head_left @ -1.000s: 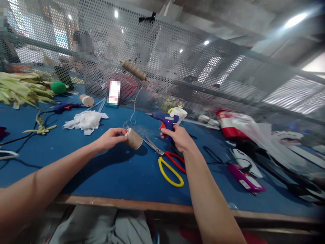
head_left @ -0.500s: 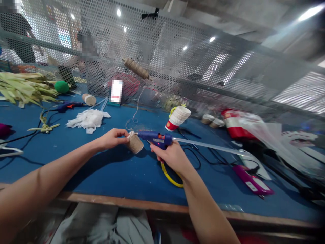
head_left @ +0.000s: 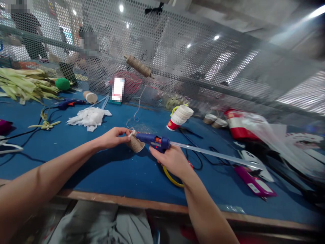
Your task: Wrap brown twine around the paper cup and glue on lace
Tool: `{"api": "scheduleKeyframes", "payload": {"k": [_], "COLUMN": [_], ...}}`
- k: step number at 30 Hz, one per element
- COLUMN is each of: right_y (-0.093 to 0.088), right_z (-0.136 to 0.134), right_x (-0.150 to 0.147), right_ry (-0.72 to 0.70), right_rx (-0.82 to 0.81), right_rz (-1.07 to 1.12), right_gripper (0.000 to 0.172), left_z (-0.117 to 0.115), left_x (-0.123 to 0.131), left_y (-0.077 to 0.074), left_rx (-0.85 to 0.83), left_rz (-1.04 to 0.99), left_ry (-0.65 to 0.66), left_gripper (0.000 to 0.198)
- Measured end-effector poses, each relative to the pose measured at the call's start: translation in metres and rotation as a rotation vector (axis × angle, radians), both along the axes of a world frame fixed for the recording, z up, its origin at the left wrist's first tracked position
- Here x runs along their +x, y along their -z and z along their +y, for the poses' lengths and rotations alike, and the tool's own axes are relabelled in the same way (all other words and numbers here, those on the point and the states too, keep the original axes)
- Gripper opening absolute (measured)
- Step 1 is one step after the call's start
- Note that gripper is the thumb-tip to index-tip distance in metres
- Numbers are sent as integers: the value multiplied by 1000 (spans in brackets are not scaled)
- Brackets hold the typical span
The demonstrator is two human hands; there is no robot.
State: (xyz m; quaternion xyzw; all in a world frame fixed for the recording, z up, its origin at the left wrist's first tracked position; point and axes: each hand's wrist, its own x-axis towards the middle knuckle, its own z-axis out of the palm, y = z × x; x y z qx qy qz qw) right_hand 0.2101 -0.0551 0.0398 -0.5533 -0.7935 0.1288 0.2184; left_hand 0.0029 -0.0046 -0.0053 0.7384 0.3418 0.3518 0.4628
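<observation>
My left hand [head_left: 113,137] is closed around a paper cup wrapped in brown twine [head_left: 136,144], tilted on its side just above the blue table [head_left: 76,159]. My right hand [head_left: 172,162] grips a blue glue gun [head_left: 153,141] whose nozzle points left and touches the cup's top end. A long clear glue stick [head_left: 215,155] juts from the gun's back to the right. Twine runs up from the cup to a twine spool [head_left: 138,66] hung on the mesh panel. Yellow-handled scissors [head_left: 171,178] lie under my right hand.
A stack of red-and-white paper cups [head_left: 179,117], white fabric scraps [head_left: 88,117], a second glue gun [head_left: 68,103], green leaves [head_left: 25,84], a green ball [head_left: 62,84], a plastic bag [head_left: 243,127] and a purple tool [head_left: 255,182] lie around. Other people sit beyond the mesh.
My right hand lifted the glue gun off the table and swung it left until the nozzle reached the cup. The left hand kept hold of the cup.
</observation>
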Motion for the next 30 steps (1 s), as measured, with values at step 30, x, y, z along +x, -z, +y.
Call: {"api": "scheduleKeyframes", "payload": {"k": [30], "right_y": [-2], "right_z": [1], "right_x": [7], "right_ry": [24], "right_rx": [121], "right_rz": [43], "right_gripper": [20], "left_z": [-3], "left_x": [-2], "left_y": [-6], "left_rx": [125], "left_rz": [116], "left_ry": [59], "left_gripper": [16]}}
